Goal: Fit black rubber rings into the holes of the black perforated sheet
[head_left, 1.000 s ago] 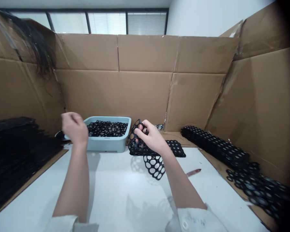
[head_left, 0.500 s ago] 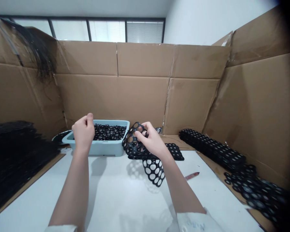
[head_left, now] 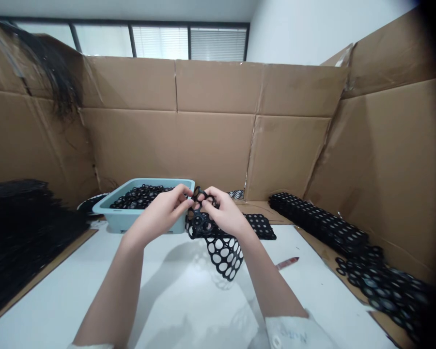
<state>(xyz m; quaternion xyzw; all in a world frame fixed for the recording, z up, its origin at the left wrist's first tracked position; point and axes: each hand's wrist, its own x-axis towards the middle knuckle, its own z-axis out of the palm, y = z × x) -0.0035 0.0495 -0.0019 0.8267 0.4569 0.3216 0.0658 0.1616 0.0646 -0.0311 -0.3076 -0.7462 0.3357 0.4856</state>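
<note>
A black perforated sheet (head_left: 223, 257) with rows of round holes hangs over the white table, its lower part dangling and its upper part bunched between my hands. My right hand (head_left: 223, 211) pinches the upper edge with thumb and fingers. From the other side my left hand (head_left: 170, 206) closes on the same edge, thumb and fingertips together at the sheet's ring-shaped cells. Behind the held sheet, a flat stack of similar black sheets (head_left: 263, 227) lies on the table, partly hidden by my right hand.
A light blue bin (head_left: 143, 220) of small black rings stands behind my left hand. A red, pointed tool (head_left: 288, 263) lies right of my right forearm. Long black stacks (head_left: 319, 223) line the right side, and a dark fibrous pile (head_left: 29, 242) sits at left. Cardboard walls (head_left: 210, 140) enclose the table.
My left hand has come from above the blue bin, where it was a raised fist, over to the right onto the sheet's edge. The sheet's upper part is now more bunched.
</note>
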